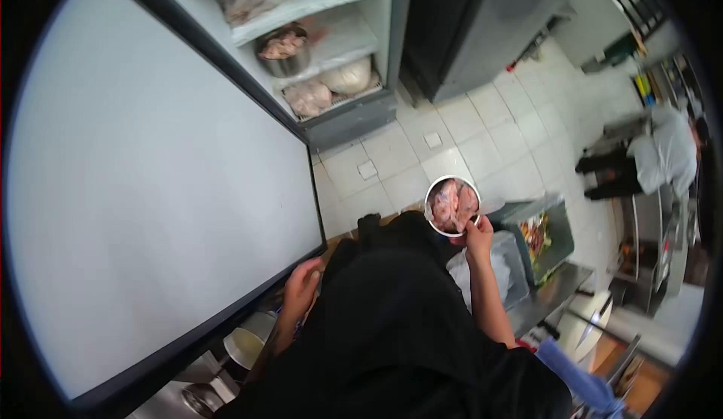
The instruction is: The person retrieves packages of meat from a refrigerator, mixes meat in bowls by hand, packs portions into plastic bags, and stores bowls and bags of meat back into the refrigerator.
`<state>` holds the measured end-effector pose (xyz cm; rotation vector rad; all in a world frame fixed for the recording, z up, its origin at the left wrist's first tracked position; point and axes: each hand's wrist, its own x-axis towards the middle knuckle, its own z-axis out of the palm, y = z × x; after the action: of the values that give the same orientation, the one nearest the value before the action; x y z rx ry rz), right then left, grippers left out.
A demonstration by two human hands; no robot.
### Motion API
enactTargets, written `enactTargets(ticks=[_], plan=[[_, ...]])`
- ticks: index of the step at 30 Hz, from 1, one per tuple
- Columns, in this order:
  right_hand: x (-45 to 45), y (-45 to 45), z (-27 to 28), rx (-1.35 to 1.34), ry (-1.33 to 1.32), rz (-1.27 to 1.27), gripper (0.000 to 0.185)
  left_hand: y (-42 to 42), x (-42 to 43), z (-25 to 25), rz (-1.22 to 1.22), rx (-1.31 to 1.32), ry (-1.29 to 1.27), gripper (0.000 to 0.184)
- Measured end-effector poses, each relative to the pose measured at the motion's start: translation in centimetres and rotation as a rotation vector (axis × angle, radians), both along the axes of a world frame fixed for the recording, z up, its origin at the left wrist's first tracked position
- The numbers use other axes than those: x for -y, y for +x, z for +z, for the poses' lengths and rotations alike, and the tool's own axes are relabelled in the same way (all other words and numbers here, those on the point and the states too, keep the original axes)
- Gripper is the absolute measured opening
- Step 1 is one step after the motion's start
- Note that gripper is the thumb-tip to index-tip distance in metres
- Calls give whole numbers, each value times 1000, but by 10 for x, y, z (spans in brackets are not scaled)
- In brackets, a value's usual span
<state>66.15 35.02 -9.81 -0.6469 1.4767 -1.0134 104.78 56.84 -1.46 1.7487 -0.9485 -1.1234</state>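
Raw meat pieces (446,206) fill a round container with a white rim (428,202), which is held out over the floor in front of my body. My right hand (479,240) grips this container by its near right edge, thumb and fingers closed on the rim. Beside the edge of the open fridge door (166,170) is my left hand (303,282), its fingers stretched out and holding nothing. Whether it touches the door I cannot tell.
Fridge shelves (316,12) hold bagged meat (309,97) and a metal pot (285,61) of meat pieces. A grey bin (561,242) with food scraps stands at my right. Further right, a person in white (663,155) is at a counter. Behind my left arm sits a white bucket (245,344).
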Motion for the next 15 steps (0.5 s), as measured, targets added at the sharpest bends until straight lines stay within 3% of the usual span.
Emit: enactTargets(ticks=[2, 5, 8, 9, 11, 15], plan=[[30, 0, -6, 20, 5, 51, 8, 4, -23, -1, 23, -4, 237, 29], [88, 11, -19, 13, 4, 195, 7, 10, -73, -37, 264, -66, 403, 26], [153, 50, -28, 3, 19, 365, 9, 40, -127, -80, 257, 412, 442, 32], [173, 74, -8, 40, 20, 404, 10, 36, -119, -67, 278, 422, 435, 32], [210, 110, 12, 157, -50, 494, 16, 32, -101, -44, 739, 284, 77, 50], [281, 169, 53, 216, -162, 698, 9, 28, -67, 15, 917, 277, 120, 66]])
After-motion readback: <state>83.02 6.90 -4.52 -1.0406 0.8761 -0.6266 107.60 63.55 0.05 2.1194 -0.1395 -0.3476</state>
